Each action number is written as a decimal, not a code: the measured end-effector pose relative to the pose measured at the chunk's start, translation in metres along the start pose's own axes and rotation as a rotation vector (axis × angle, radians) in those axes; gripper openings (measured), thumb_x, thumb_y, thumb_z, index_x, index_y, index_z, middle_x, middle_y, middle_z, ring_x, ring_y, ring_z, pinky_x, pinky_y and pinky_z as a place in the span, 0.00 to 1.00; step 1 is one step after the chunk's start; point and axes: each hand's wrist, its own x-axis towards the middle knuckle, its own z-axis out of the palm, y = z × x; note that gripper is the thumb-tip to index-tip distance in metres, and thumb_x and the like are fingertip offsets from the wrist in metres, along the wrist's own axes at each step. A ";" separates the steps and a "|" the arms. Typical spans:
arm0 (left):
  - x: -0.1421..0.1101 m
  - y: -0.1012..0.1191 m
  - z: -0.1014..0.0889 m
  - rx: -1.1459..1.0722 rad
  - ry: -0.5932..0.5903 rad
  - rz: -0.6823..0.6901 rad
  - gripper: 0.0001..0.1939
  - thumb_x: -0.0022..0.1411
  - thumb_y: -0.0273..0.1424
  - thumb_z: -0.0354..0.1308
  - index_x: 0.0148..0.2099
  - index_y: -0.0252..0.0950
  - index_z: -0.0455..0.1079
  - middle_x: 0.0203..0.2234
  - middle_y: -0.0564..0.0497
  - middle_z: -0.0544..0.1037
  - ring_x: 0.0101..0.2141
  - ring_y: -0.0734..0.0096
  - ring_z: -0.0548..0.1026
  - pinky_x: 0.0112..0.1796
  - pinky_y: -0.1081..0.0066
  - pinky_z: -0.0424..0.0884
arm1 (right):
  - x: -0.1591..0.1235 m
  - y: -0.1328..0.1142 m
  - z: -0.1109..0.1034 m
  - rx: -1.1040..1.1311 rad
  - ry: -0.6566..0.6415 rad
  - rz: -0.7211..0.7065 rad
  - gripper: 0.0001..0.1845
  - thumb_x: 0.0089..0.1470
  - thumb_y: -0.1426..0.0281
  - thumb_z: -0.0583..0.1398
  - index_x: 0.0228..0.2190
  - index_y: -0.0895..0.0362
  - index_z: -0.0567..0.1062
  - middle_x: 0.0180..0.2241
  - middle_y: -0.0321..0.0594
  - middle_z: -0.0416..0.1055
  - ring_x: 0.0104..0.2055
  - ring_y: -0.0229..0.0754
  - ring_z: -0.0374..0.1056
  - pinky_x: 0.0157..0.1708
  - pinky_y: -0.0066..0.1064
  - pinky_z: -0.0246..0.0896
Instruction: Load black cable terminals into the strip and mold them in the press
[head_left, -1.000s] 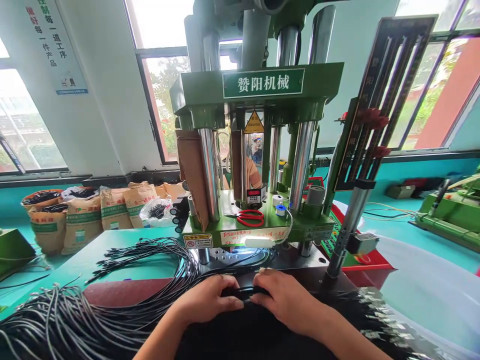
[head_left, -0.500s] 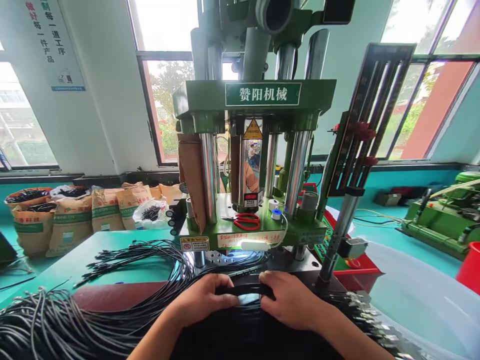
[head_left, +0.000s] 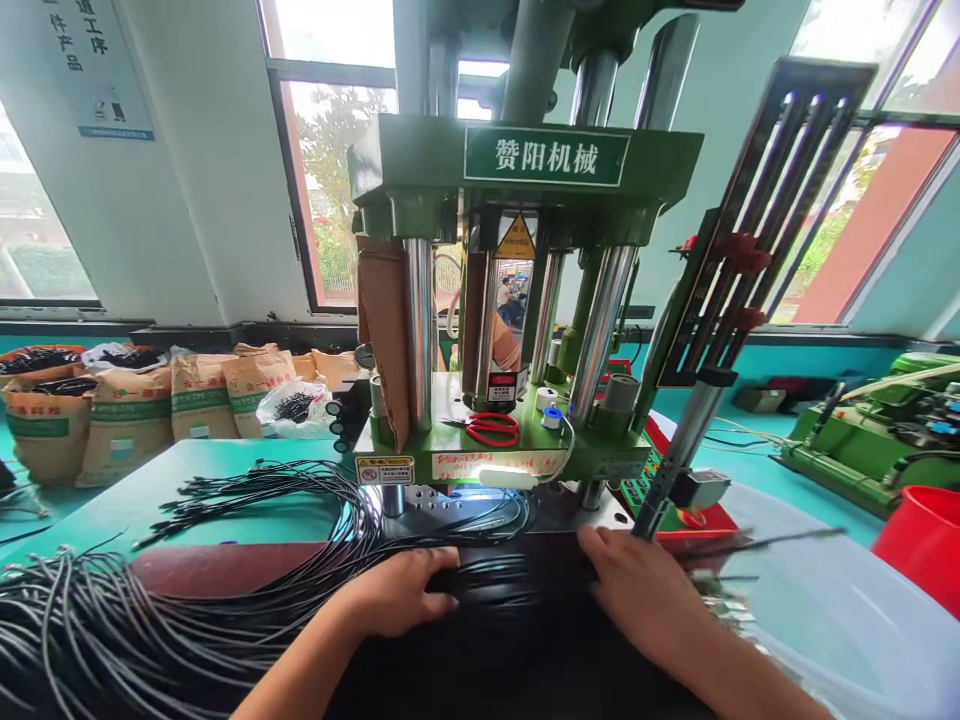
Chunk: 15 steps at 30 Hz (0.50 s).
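My left hand (head_left: 409, 590) is closed around a bundle of thin black cables (head_left: 495, 580) at the front of the press. Thumb and fingertips lie on either side of the bundle, and the strands run to the right out of the grip. Farther right, my right hand (head_left: 637, 580) is bent over the dark work surface. Its fingers are partly hidden and motion-smeared, so I cannot make out whether they hold anything. Blurred dark strands (head_left: 780, 540) stick out beyond the right wrist. More cables (head_left: 225, 620) lie in loops to the left.
A green press (head_left: 525, 450) stands ahead, with red-handled scissors (head_left: 491, 429) on its lower plate. A slotted stand (head_left: 772, 230) rises on the right beside a large white tub (head_left: 840, 600). Filled paper sacks (head_left: 135, 410) line the back left.
My right hand has moved right, away from my left, and no longer meets it across the black bundle. Blurred strands now show beyond the right wrist. The view has shifted slightly.
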 end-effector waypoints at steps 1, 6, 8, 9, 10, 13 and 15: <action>0.000 -0.001 0.000 -0.005 -0.006 0.003 0.31 0.55 0.43 0.55 0.60 0.39 0.62 0.57 0.46 0.68 0.56 0.57 0.66 0.56 0.63 0.59 | -0.001 0.003 0.002 -0.012 -0.044 0.028 0.15 0.45 0.80 0.54 0.36 0.58 0.69 0.35 0.46 0.75 0.38 0.52 0.71 0.32 0.35 0.56; 0.000 -0.002 -0.001 0.005 0.004 0.052 0.32 0.55 0.44 0.56 0.60 0.40 0.61 0.58 0.47 0.67 0.56 0.56 0.65 0.56 0.63 0.59 | -0.004 0.022 0.001 -0.070 0.098 0.034 0.13 0.47 0.78 0.54 0.36 0.55 0.70 0.35 0.43 0.75 0.39 0.53 0.71 0.32 0.35 0.56; 0.000 -0.001 -0.002 -0.014 0.015 0.061 0.29 0.55 0.43 0.56 0.58 0.40 0.63 0.55 0.47 0.69 0.54 0.56 0.67 0.54 0.64 0.61 | -0.006 0.027 -0.001 -0.084 0.061 0.020 0.13 0.46 0.80 0.53 0.32 0.55 0.72 0.33 0.42 0.76 0.38 0.51 0.72 0.32 0.35 0.56; 0.000 0.000 -0.002 -0.027 0.018 0.064 0.28 0.55 0.42 0.57 0.57 0.40 0.64 0.54 0.47 0.71 0.53 0.57 0.68 0.53 0.64 0.62 | -0.007 0.029 -0.001 -0.085 0.015 0.024 0.14 0.46 0.81 0.52 0.31 0.55 0.73 0.32 0.42 0.76 0.36 0.51 0.73 0.32 0.35 0.57; -0.001 0.001 -0.003 -0.038 0.023 0.068 0.27 0.55 0.42 0.57 0.56 0.40 0.65 0.53 0.47 0.72 0.52 0.57 0.69 0.52 0.65 0.62 | -0.008 0.032 0.000 -0.083 -0.020 0.037 0.15 0.46 0.81 0.52 0.30 0.55 0.74 0.31 0.42 0.77 0.35 0.51 0.73 0.32 0.35 0.57; -0.002 0.004 -0.006 -0.055 0.055 0.102 0.25 0.54 0.41 0.57 0.54 0.40 0.67 0.51 0.48 0.73 0.50 0.57 0.70 0.50 0.66 0.62 | -0.011 0.044 0.008 -0.110 0.049 0.084 0.15 0.47 0.78 0.54 0.36 0.55 0.76 0.36 0.45 0.78 0.41 0.55 0.72 0.39 0.40 0.60; -0.002 0.006 -0.008 -0.060 0.090 0.108 0.21 0.55 0.41 0.57 0.50 0.40 0.68 0.46 0.50 0.75 0.46 0.59 0.71 0.46 0.67 0.64 | -0.014 0.058 0.018 -0.135 0.085 0.092 0.17 0.48 0.79 0.53 0.37 0.56 0.76 0.38 0.47 0.77 0.44 0.56 0.70 0.43 0.44 0.60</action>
